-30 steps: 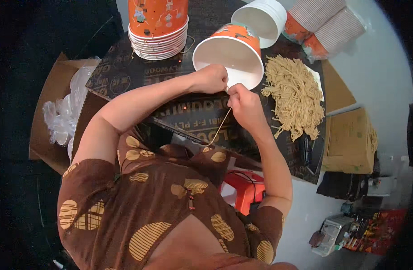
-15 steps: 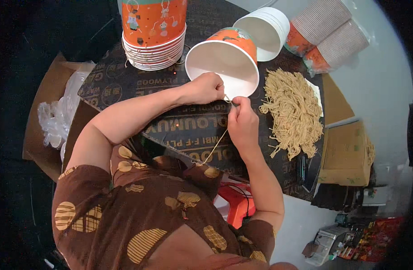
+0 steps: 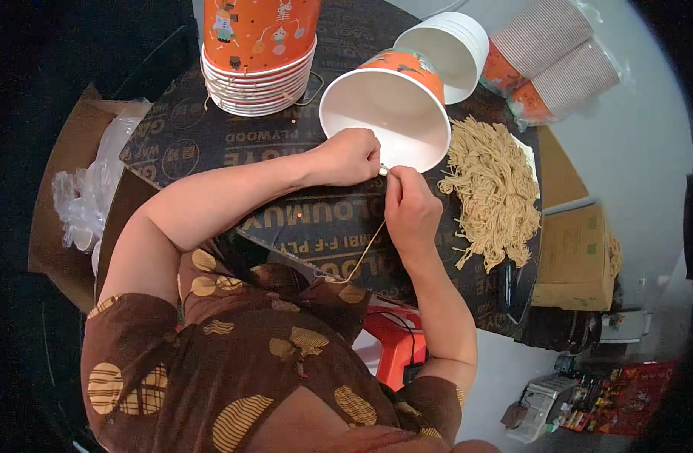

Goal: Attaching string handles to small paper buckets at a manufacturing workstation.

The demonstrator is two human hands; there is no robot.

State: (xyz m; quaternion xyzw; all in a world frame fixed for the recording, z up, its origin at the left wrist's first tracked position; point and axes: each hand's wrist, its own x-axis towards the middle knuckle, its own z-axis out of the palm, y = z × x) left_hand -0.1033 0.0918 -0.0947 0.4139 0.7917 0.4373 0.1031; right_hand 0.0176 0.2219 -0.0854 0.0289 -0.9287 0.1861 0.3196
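Note:
An orange paper bucket [image 3: 380, 113] with a white inside lies on its side, its mouth toward me. Just at its near rim, my left hand [image 3: 352, 156] and my right hand [image 3: 413, 210] are closed close together, fingertips pinching a tan cord [image 3: 367, 253]. Its tail hangs from my right hand toward the table's near edge. Whether the cord passes through the rim is hidden by my fingers. To the right of the bucket spreads a heap of tan cords [image 3: 493, 192].
A nested stack of orange buckets [image 3: 261, 90], some with cord at their rims, stands at the back left. White nested buckets [image 3: 463, 60] lie behind the bucket, wrapped stacks [image 3: 543, 38] at the far right. Cardboard boxes [image 3: 577, 260] flank the dark plywood table [image 3: 256, 136].
My hands have come slightly closer together, and the small cord loop between them shows less. The bucket's mouth sits a little farther right and tips more toward me.

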